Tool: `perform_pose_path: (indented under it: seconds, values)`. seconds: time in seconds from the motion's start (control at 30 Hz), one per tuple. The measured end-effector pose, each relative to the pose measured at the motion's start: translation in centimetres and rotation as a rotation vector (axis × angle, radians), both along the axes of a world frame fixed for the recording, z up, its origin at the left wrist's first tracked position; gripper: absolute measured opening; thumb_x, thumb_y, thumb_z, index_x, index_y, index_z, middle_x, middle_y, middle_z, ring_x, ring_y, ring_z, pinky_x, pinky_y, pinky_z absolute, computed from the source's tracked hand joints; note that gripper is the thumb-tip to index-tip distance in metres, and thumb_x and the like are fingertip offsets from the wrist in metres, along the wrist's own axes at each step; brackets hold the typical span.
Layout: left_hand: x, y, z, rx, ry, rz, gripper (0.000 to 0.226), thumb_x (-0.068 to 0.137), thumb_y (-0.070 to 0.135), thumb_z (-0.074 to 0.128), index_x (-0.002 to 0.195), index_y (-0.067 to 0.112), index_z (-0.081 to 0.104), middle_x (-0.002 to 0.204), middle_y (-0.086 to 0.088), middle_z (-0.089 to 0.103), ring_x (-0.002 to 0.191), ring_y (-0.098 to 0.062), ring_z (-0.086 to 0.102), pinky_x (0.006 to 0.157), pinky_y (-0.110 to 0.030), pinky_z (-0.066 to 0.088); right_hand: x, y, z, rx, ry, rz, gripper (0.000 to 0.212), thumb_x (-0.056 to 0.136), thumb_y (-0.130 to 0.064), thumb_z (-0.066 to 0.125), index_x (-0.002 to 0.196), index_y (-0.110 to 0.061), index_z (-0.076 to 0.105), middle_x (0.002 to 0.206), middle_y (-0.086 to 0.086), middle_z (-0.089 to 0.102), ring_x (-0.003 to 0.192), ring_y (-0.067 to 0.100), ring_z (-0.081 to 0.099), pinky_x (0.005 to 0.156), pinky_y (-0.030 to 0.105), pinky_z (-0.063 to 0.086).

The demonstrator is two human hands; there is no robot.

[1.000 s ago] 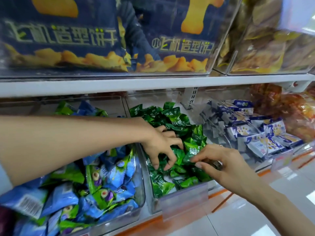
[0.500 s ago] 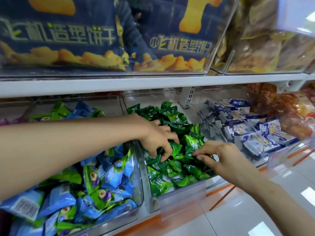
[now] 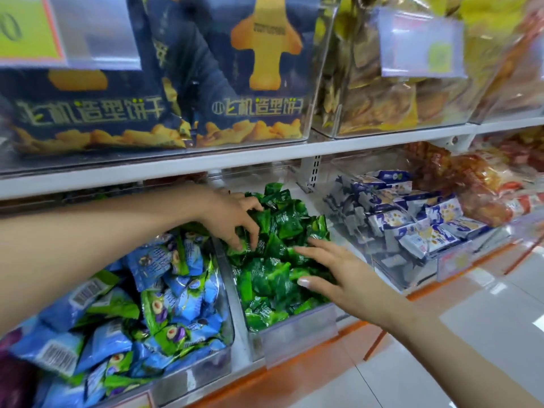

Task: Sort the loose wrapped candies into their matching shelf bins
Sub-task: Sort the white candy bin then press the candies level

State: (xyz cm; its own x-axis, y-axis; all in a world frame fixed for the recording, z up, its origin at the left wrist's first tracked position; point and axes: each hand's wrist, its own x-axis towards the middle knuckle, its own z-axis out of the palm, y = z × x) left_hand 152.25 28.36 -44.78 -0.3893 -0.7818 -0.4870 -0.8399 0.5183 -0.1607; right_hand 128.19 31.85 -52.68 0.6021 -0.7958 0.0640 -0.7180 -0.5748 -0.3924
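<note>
Green wrapped candies (image 3: 279, 231) fill the middle bin (image 3: 297, 328) at the front edge of the lower shelf (image 3: 294, 375). The left hand (image 3: 232, 216) digs bent fingertips into the pile; whether it pinches one, I cannot tell. The right hand (image 3: 344, 275) lies spread flat on them. Blue-and-green packets (image 3: 164, 290) fill the bin to the left.

1. left forearm (image 3: 103, 240): bare all the way to the edge of the shot, long and slim, smooth.
2. right forearm (image 3: 447, 346): same deal, bare right up to the frame edge.
3. left grip (image 3: 235, 219): bare, slender fingers, a bit blurry so can't tell much about the nails.
4. right grip (image 3: 338, 272): bare too, and the thumbnail (image 3: 303, 281) is longish, rounded and kinda glossy.
</note>
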Motion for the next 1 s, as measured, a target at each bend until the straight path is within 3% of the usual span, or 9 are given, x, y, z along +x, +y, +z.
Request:
perform_pose_path:
  seconds: [0.07,0.13,0.23,0.33,0.43,0.53,0.7,0.83,1.0]
  values:
    - [0.1,0.2,0.0,0.028,0.047,0.034,0.029,0.092,0.040,0.054,0.121,0.042,0.055,0.154,0.002,0.004,0.141,-0.022,0.007,0.111,-0.039,0.015,0.8,0.5,-0.3,0.001,0.122,0.042,0.084,0.072,-0.080,0.018,0.142,-0.037,0.035,0.154,-0.002,0.025,0.141,0.015,0.022,0.113,0.027,0.014]
    - [-0.1,0.6,0.1,0.054,0.099,0.065,0.027,0.092,0.037,0.054,0.120,0.039,0.056,0.154,0.001,0.005,0.141,-0.022,0.007,0.111,-0.036,0.016,1.5,0.9,-0.2,0.004,0.132,0.095,0.070,0.082,-0.072,0.030,0.140,-0.034,0.041,0.152,-0.004,0.029,0.140,0.012,0.025,0.113,0.027,0.014]
    - [-0.5,1.2,0.4,0.133,0.203,0.091,0.026,0.093,0.035,0.053,0.118,0.030,0.058,0.146,-0.001,0.027,0.138,-0.020,0.018,0.107,-0.030,0.020,1.8,1.4,0.1,0.085,-0.036,0.197,0.046,0.089,-0.054,0.048,0.130,-0.033,0.054,0.138,-0.010,0.051,0.126,0.004,0.045,0.105,0.019,0.031]
    - [-0.6,1.9,0.4,0.323,0.317,0.032,0.019,0.093,0.033,0.054,0.107,0.025,0.064,0.112,0.009,0.057,0.116,-0.014,0.047,0.102,-0.031,0.033,1.5,1.5,0.4,0.083,-0.265,0.165,0.037,0.086,-0.052,0.054,0.107,-0.026,0.070,0.107,-0.009,0.069,0.099,0.003,0.061,0.090,0.027,0.048]
    - [-0.3,2.6,0.8,0.428,0.363,0.029,0.013,0.094,0.036,0.052,0.100,0.041,0.062,0.129,0.012,0.052,0.130,-0.004,0.034,0.113,-0.033,0.024,1.2,-0.2,0.4,-0.137,-0.428,-0.039,0.033,0.087,-0.039,0.052,0.108,-0.020,0.069,0.109,-0.005,0.067,0.103,0.006,0.057,0.094,0.028,0.044]
    - [0.3,2.5,1.0,0.272,0.472,0.117,0.018,0.096,0.028,0.050,0.096,0.043,0.059,0.145,0.014,0.027,0.132,0.002,0.019,0.112,-0.029,0.014,2.3,-2.2,0.4,-0.157,-0.275,-0.121,0.047,0.091,-0.033,0.057,0.136,-0.023,0.047,0.139,0.005,0.043,0.129,0.021,0.037,0.104,0.026,0.026]
    - [2.5,2.2,-0.4,-0.139,0.344,0.146,0.015,0.092,0.041,0.052,0.107,0.045,0.050,0.136,0.005,0.044,0.123,-0.011,0.042,0.103,-0.030,0.033,5.1,-4.3,0.0,-0.008,-0.027,-0.167,0.079,0.084,-0.058,0.056,0.148,-0.036,0.016,0.156,0.012,0.010,0.140,0.037,0.016,0.112,0.043,0.019]
    - [2.8,2.4,-1.0,-0.165,0.223,0.275,0.046,0.092,0.049,0.048,0.132,0.026,0.043,0.135,-0.001,0.047,0.119,-0.017,0.047,0.089,-0.025,0.038,5.9,-5.0,0.0,0.009,0.172,-0.177,0.086,0.077,-0.070,0.053,0.148,-0.038,0.014,0.153,0.011,0.023,0.138,0.036,0.024,0.111,0.047,0.020]
    - [2.3,1.8,-0.4,-0.239,0.176,0.298,0.046,0.092,0.033,0.054,0.135,0.021,0.042,0.127,-0.005,0.051,0.107,-0.018,0.049,0.076,-0.022,0.036,6.1,-3.6,-0.1,0.107,0.047,-0.008,0.070,0.081,-0.077,0.034,0.142,-0.044,0.029,0.150,0.002,0.034,0.137,0.029,0.028,0.112,0.052,0.014]
